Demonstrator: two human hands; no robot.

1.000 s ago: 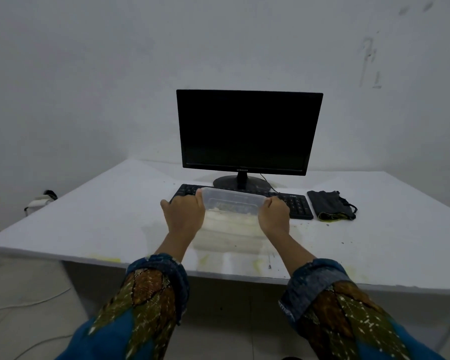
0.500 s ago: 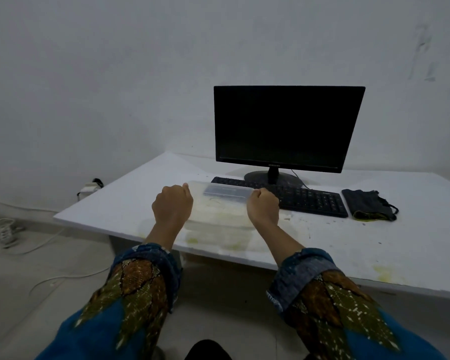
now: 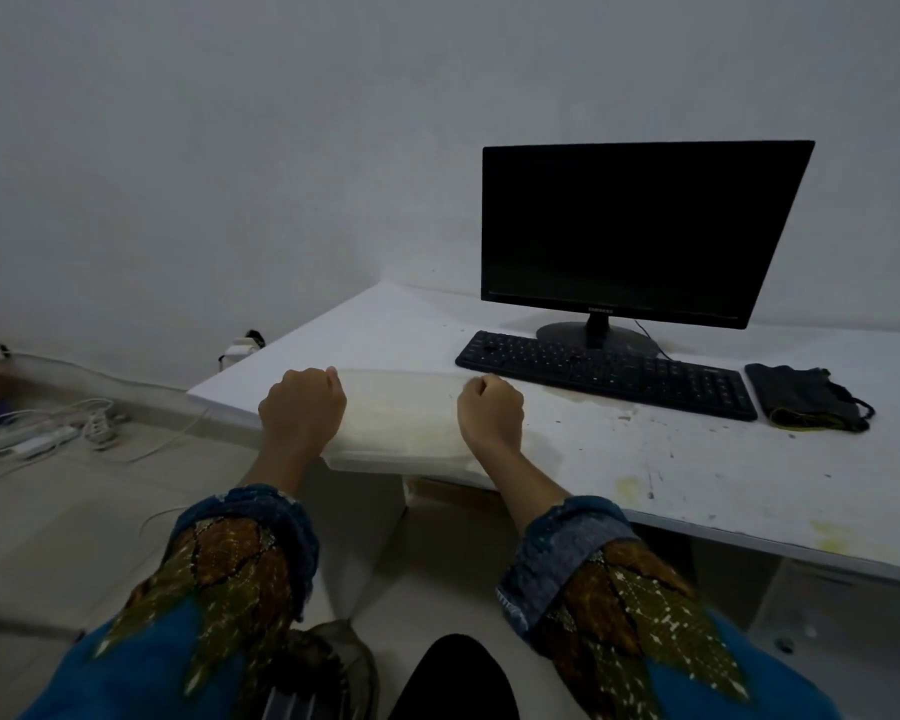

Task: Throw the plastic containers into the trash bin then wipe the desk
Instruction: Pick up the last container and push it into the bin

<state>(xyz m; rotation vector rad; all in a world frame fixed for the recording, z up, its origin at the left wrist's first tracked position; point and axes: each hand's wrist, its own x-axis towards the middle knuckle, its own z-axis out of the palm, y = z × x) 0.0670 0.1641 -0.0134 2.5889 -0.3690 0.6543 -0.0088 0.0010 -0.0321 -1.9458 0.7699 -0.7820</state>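
Left of the keyboard point(image 3: 604, 371), left hand point(image 3: 302, 407) and right hand point(image 3: 489, 413) clench the stacked plastic containers point(image 3: 404, 423); loose stack may slip apart mid-carry.

Fingers of left hand point(image 3: 302, 407) & right hand point(image 3: 489, 415) curl out of sight, prob. round clear containers point(image 3: 401, 418)

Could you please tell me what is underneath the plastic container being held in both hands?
Through the clear plastic container the stained white desk edge shows; its near end overhangs the floor. The left hand and right hand cover its ends.
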